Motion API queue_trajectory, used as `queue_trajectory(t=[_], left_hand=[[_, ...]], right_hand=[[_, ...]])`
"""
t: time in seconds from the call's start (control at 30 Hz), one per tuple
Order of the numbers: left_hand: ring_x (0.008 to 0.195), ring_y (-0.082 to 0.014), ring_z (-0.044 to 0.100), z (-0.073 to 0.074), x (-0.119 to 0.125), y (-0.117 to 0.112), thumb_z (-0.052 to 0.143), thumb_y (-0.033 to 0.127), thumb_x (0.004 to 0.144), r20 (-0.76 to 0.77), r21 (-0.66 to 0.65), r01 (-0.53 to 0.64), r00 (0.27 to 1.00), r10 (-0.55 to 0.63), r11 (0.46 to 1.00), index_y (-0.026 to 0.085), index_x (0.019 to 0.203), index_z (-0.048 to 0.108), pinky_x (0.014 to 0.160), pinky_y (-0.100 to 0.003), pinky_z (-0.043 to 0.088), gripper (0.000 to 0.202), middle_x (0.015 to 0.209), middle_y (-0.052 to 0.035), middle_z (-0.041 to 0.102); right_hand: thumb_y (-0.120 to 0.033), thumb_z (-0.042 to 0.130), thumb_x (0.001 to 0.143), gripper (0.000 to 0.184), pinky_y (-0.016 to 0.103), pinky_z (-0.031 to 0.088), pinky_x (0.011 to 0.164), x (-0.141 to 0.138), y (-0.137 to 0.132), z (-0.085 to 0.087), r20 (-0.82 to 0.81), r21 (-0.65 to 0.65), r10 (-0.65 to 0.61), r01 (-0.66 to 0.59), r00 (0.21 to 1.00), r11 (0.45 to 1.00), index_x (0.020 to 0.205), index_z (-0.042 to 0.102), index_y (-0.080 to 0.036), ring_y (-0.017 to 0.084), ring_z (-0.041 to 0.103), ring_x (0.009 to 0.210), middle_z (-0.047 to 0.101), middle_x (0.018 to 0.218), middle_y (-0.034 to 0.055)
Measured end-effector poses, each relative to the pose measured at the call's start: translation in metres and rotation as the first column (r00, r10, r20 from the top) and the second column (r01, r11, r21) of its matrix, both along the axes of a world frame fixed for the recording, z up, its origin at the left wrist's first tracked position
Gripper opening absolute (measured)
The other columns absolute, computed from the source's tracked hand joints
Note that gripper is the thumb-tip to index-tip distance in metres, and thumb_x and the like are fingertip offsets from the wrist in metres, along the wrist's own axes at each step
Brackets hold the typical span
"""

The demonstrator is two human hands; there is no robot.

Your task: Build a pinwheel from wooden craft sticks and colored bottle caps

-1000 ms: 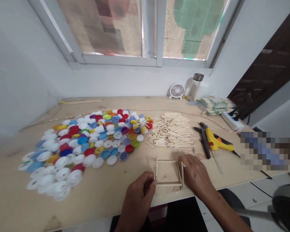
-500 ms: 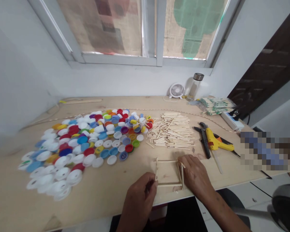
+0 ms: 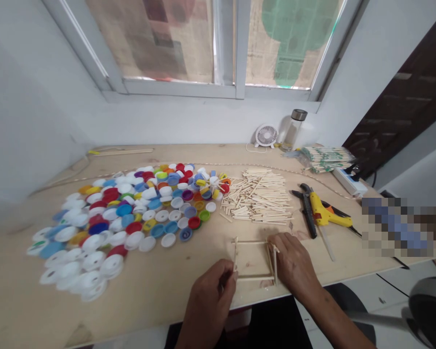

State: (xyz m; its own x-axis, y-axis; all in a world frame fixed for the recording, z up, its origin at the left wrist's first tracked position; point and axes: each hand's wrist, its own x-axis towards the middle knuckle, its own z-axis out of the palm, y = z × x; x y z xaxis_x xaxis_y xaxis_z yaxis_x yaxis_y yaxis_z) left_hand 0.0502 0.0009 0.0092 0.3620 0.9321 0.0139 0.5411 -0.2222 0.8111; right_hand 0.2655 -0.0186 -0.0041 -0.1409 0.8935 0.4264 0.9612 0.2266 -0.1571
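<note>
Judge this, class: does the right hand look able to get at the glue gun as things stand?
Probably yes: mostly bare table lies between the right hand and the glue gun. That hand holds the frame, though, so it would likely have to let go first.

A glue gun (image 3: 321, 213), sticks (image 3: 267, 196) and caps (image 3: 124, 210) suggest a craft workspace.

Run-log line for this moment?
left hand: on frame, left side | right hand: on frame, right side | sticks: beyond frame | glue gun: right of sticks
</note>
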Motion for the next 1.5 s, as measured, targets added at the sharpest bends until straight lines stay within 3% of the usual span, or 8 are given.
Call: queue_trajectory(t=[1.0,1.5], left_hand=[[0.055,-0.0117,0.047,0.003,0.001,0.0,0.046,0.031,0.087,-0.004,0.02,0.003,1.0,-0.003,1.0,0.021,0.07,0.051,0.055,-0.021,0.038,0.02,0.06,0.005,0.049],[0.054,-0.0112,0.046,0.002,0.001,-0.002,0.047,0.029,0.086,-0.007,0.025,-0.017,1.0,0.017,1.0,0.021,0.071,0.052,0.055,-0.02,0.037,0.018,0.059,0.0057,0.048]], right_hand=[[-0.011,0.035,0.093,0.025,0.035,0.039,0.075,0.002,0.0,-0.009,0.027,0.056,0.017,-0.019,0.999,0.998,0.093,0.06,-0.015,0.022,0.051,0.08,0.06,0.083,0.0087],[-0.01,0.036,0.093,0.024,0.035,0.039,0.075,0.004,0.0,-0.012,0.04,0.051,0.015,-0.017,0.999,0.999,0.089,0.059,-0.016,0.023,0.052,0.081,0.061,0.083,0.0089]])
